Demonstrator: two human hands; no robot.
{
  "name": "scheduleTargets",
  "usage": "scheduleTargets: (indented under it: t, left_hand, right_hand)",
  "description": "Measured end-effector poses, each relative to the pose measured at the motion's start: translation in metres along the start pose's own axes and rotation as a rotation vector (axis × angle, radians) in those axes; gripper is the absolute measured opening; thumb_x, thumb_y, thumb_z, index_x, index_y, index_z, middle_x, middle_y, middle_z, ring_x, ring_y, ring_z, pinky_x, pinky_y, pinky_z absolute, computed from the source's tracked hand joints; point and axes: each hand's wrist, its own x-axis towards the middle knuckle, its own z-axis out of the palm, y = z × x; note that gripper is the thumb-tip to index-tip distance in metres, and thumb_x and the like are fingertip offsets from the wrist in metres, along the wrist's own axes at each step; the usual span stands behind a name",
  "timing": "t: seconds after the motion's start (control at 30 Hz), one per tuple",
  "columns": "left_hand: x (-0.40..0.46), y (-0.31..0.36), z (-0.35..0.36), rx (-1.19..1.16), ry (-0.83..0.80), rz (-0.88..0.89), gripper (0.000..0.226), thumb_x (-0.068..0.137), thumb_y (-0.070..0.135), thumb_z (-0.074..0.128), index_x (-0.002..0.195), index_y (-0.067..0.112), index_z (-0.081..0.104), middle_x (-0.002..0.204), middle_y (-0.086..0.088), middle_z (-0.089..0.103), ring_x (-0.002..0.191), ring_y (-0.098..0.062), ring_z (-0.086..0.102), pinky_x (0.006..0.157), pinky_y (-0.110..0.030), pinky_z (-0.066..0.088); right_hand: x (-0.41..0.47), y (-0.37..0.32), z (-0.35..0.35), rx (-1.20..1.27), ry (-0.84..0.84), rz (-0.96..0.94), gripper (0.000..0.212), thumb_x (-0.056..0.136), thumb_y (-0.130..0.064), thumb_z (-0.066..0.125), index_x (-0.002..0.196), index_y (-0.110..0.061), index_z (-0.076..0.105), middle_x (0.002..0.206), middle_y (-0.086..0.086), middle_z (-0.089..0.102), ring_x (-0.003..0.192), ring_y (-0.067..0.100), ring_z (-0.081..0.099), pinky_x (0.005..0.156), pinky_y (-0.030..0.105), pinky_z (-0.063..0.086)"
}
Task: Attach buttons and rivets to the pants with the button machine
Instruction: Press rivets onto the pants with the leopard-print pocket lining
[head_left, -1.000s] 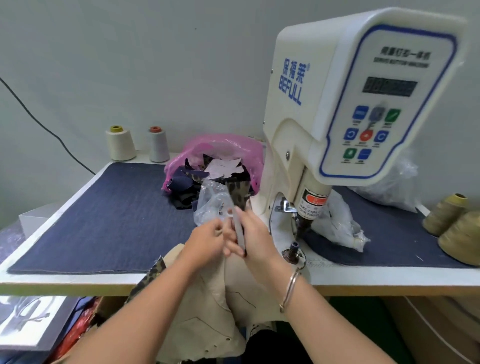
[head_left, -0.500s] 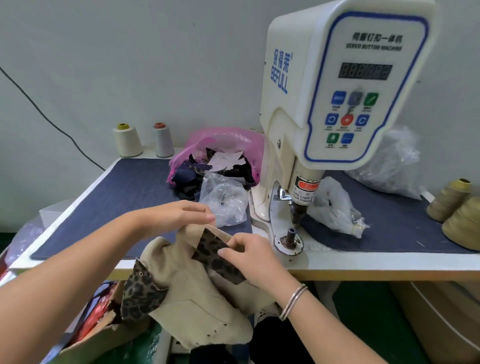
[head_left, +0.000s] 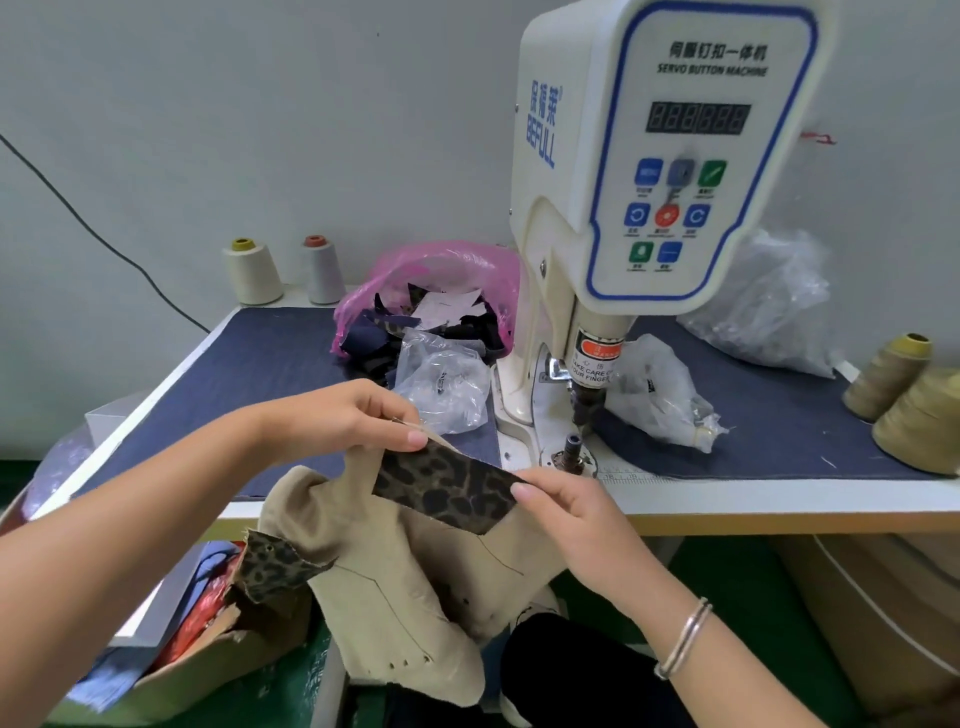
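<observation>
Beige pants (head_left: 374, 587) with leopard-print lining hang over the table's front edge onto my lap. My left hand (head_left: 358, 415) pinches the top corner of the waistband. My right hand (head_left: 566, 509) pinches the right end of the leopard-print band (head_left: 447, 486), stretched flat between both hands. The white button machine (head_left: 649, 171) stands just right of my hands, its lower die post (head_left: 573, 447) on the base, bare, a short way beyond my right fingers.
The table (head_left: 779, 499) carries a dark blue cloth (head_left: 260, 358). A pink bag of fabric scraps (head_left: 441, 280) and clear bags (head_left: 447, 384) sit behind my hands. Thread cones stand at the back left (head_left: 252, 270) and far right (head_left: 893, 374). A box of items (head_left: 208, 639) lies below left.
The pants came up from the lap and the waistband was unfolded; my hands moved apart and now stretch the leopard band flat. The view shifted slightly left.
</observation>
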Motion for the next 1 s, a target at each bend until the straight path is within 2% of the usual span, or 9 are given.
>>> scheduleTargets:
  t: [0.1, 0.23, 0.37, 0.47, 0.6, 0.7, 0.8, 0.9, 1.0]
  left_hand:
    - [0.006, 0.006, 0.011, -0.005, -0.044, 0.015, 0.041, 0.085, 0.032, 0.061, 0.071, -0.005, 0.054, 0.058, 0.000, 0.048, 0.049, -0.008, 0.051, 0.057, -0.016, 0.040]
    - [0.018, 0.013, 0.021, 0.074, -0.101, 0.005, 0.033, 0.090, 0.036, 0.060, 0.065, 0.015, 0.058, 0.058, 0.009, 0.050, 0.053, -0.007, 0.048, 0.069, -0.026, 0.036]
    - [0.032, 0.018, 0.031, 0.119, -0.107, -0.008, 0.027, 0.085, 0.048, 0.065, 0.078, 0.023, 0.072, 0.079, 0.008, 0.070, 0.076, -0.008, 0.062, 0.081, -0.026, 0.047]
    - [0.046, 0.019, 0.038, 0.175, -0.052, -0.052, 0.033, 0.075, 0.061, 0.063, 0.084, 0.030, 0.073, 0.090, -0.006, 0.069, 0.085, -0.018, 0.061, 0.091, -0.041, 0.051]
    - [0.059, 0.018, 0.046, 0.278, -0.039, -0.053, 0.029, 0.090, 0.048, 0.060, 0.072, 0.026, 0.066, 0.068, 0.001, 0.047, 0.064, -0.012, 0.038, 0.063, -0.025, 0.033]
    - [0.065, 0.011, 0.047, 0.252, 0.026, -0.057, 0.036, 0.090, 0.045, 0.059, 0.070, 0.015, 0.059, 0.067, 0.002, 0.043, 0.065, -0.013, 0.036, 0.064, -0.026, 0.029]
    - [0.071, 0.004, 0.052, 0.160, 0.081, -0.043, 0.045, 0.089, 0.043, 0.060, 0.080, -0.001, 0.057, 0.075, -0.005, 0.046, 0.072, -0.016, 0.039, 0.073, -0.031, 0.032]
    - [0.078, 0.000, 0.057, 0.115, 0.132, -0.026, 0.055, 0.085, 0.045, 0.063, 0.078, -0.009, 0.050, 0.073, -0.007, 0.041, 0.070, -0.018, 0.035, 0.068, -0.029, 0.029]
    - [0.084, -0.004, 0.061, 0.094, 0.183, -0.022, 0.048, 0.085, 0.040, 0.067, 0.062, 0.005, 0.042, 0.060, 0.000, 0.033, 0.056, -0.012, 0.030, 0.053, -0.017, 0.025]
  right_hand:
    - [-0.010, 0.006, -0.008, 0.086, -0.021, 0.106, 0.027, 0.097, -0.016, 0.050, 0.114, -0.023, 0.070, 0.110, -0.013, 0.070, 0.107, -0.002, 0.060, 0.088, 0.006, 0.040]
    - [-0.019, 0.019, -0.022, -0.003, -0.084, 0.241, 0.040, 0.098, -0.033, 0.045, 0.100, 0.003, 0.061, 0.105, 0.026, 0.060, 0.086, 0.014, 0.056, 0.082, 0.031, 0.037]
    - [-0.024, 0.018, -0.037, 0.054, -0.005, 0.335, 0.037, 0.096, -0.045, 0.044, 0.104, -0.019, 0.069, 0.105, -0.004, 0.069, 0.099, 0.005, 0.062, 0.093, 0.022, 0.042]
    - [-0.021, 0.021, -0.052, 0.067, 0.050, 0.365, 0.046, 0.097, -0.050, 0.038, 0.107, -0.017, 0.068, 0.107, 0.000, 0.068, 0.102, 0.007, 0.061, 0.090, 0.022, 0.042]
    - [-0.018, 0.022, -0.071, -0.079, 0.070, 0.256, 0.051, 0.097, -0.044, 0.041, 0.097, 0.004, 0.060, 0.101, 0.022, 0.063, 0.091, 0.026, 0.061, 0.083, 0.035, 0.043]
    - [-0.011, 0.021, -0.086, -0.126, 0.078, 0.228, 0.044, 0.095, -0.040, 0.048, 0.072, -0.003, 0.051, 0.066, 0.004, 0.046, 0.064, 0.009, 0.044, 0.064, 0.024, 0.033]
    - [-0.002, 0.023, -0.096, -0.198, 0.076, 0.217, 0.038, 0.093, -0.039, 0.052, 0.069, -0.010, 0.057, 0.058, -0.010, 0.042, 0.054, -0.001, 0.040, 0.054, 0.012, 0.035]
    - [0.005, 0.028, -0.102, -0.229, 0.017, 0.228, 0.027, 0.092, -0.038, 0.055, 0.077, -0.021, 0.069, 0.073, 0.000, 0.059, 0.066, -0.001, 0.050, 0.067, 0.016, 0.041]
    - [0.010, 0.033, -0.107, -0.214, -0.004, 0.254, 0.030, 0.093, -0.038, 0.054, 0.082, -0.012, 0.067, 0.083, 0.014, 0.058, 0.076, 0.011, 0.051, 0.078, 0.030, 0.041]
